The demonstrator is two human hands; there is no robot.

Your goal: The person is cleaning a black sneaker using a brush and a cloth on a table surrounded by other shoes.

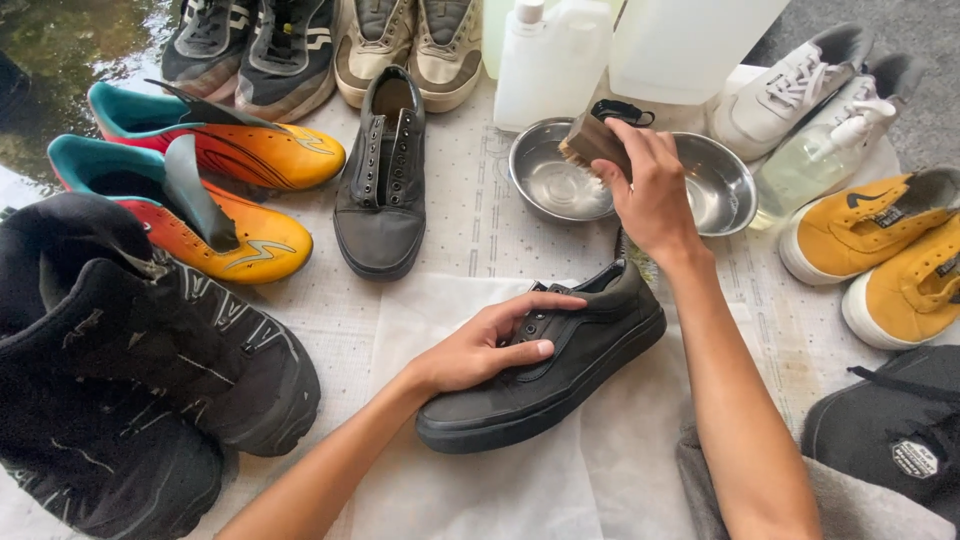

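Note:
My left hand (487,342) rests on a black low-top shoe (560,372), holding it down on a white cloth (420,480). My right hand (650,190) grips a wooden brush (592,140), bristles dipped over the left of two steel bowls (555,185). The second steel bowl (725,190) sits beside it on the right, partly behind my wrist.
A matching black shoe (385,180) lies behind. Orange-and-teal boots (215,185) and bulky black boots (120,370) fill the left. Yellow sneakers (890,250), white sneakers (800,90), a spray bottle (815,160), white jugs (550,60) and grey sneakers (250,50) ring the back and right.

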